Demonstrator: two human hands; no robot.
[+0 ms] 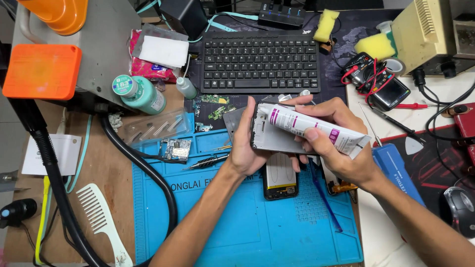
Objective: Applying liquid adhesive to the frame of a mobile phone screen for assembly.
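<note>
Clearly mid-way, the person holds a grey phone frame (269, 133) upright in the left hand (246, 148), fingers wrapped round its left edge, above the far edge of the blue work mat (237, 232). The right hand (336, 143) is closed round a white-and-magenta glue tube (316, 129), its tip laid across the frame's top. No bead of glue can be made out, so gluing seems barely begun. An opened phone body (280, 183) lies on the mat just below the hands, not yet joined to the frame; a small circuit board (175, 148) rests near the mat's far left corner.
</note>
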